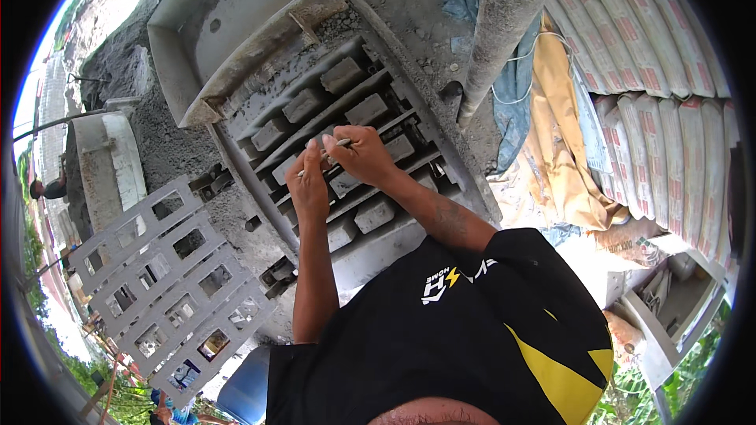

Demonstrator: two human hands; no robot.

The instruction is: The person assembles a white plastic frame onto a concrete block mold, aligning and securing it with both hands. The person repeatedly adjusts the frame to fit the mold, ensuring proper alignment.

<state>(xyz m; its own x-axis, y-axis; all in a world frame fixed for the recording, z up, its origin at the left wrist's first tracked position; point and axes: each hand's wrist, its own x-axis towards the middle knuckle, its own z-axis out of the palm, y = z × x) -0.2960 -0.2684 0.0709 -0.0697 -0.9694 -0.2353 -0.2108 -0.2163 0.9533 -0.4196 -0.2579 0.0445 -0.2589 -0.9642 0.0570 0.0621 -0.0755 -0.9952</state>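
Observation:
My left hand [309, 177] and my right hand [361, 153] are close together above a block-moulding machine, fingers closed round a short, thin grey stick [343, 142]. Most of the stick is hidden by the fingers; small pieces show at the knuckles and thumbs. Below them, the machine's metal frame [465, 181] holds rows of rectangular grey blocks [367, 109] between dark metal bars. More blocks lie on the near side of my hands, among them a grey block [375, 214]. Whether the stick touches the blocks or bars, I cannot tell.
Beyond the frame sits a dusty metal tray [260, 8]. A grey metal grid [173, 267] with rectangular openings stands at left, near a dark sand heap [118, 71]. To the right are a thick pole [512, 24], a brown tarp [559, 126] and stacked bags [661, 165].

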